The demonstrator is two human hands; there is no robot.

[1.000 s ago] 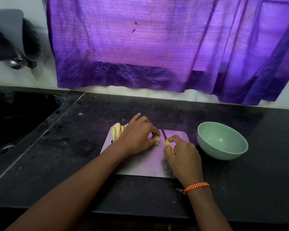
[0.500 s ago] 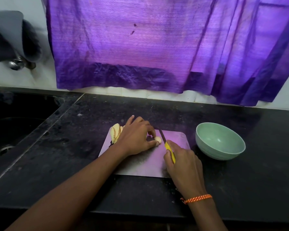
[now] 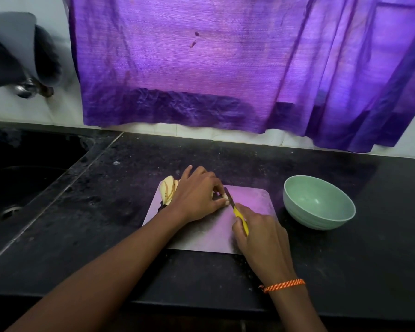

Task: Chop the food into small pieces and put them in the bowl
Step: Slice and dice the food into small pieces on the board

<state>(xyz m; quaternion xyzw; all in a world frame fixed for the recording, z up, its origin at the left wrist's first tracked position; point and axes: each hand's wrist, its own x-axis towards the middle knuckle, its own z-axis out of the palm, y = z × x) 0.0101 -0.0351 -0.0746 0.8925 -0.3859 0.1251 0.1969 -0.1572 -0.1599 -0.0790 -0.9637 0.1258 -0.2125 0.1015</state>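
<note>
under my left hand (image 3: 197,195) i saw a pale food piece (image 3: 225,202) pinched on the cutting board (image 3: 206,233). just right of it, my right hand (image 3: 261,238) gripped the yellow-handled knife (image 3: 237,212), blade against the piece. right of that hand sat the green bowl (image 3: 319,202).

Daylight comes through the purple curtain (image 3: 201,68) at the far side and tints the scene violet. The cutting board (image 3: 252,207) catches a pink-violet sheen, brightest at its far right. The dark surface (image 3: 345,271) stays dim, with a faint glow near the bowl (image 3: 319,202). Soft shadows lie under the forearms. The wide lens bends the edges, and the far left corner is blurred.
</note>
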